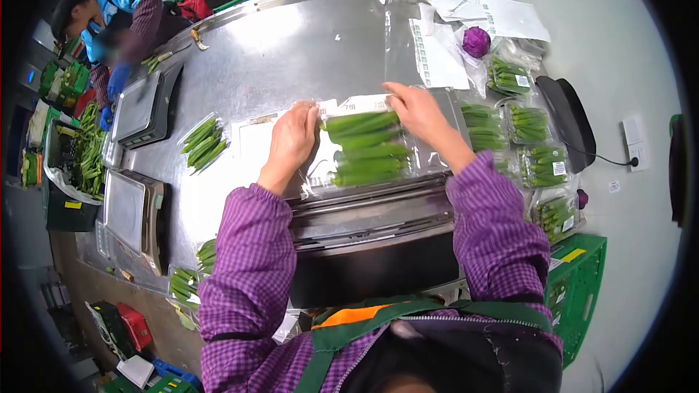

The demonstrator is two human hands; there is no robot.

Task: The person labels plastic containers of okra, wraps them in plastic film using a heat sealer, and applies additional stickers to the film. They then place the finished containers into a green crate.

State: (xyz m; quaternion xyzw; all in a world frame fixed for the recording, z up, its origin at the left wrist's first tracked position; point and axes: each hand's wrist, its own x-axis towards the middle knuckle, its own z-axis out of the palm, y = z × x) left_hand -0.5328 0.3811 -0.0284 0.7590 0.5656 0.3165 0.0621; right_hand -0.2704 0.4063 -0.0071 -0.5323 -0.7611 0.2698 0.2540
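Observation:
A transparent plastic bag of okra (370,149) lies in front of me on a flat metal-edged machine (371,200), with the green pods in a few stacked rows. My left hand (293,137) pinches the bag's upper left corner. At its upper right corner, the fingers of my right hand (419,115) are closed on the plastic edge. White labels (357,105) show along the top between my hands. Another pack of okra (204,144) lies left of my left hand. Several bagged okra packs (539,165) lie to the right, some with white stickers.
Two weighing scales (125,211) stand on the left of the steel table (291,36). A purple cabbage (476,42) and paper sheets (444,51) lie at the back right. A green crate (586,298) is at lower right. A co-worker (127,22) in blue gloves leans in at far left.

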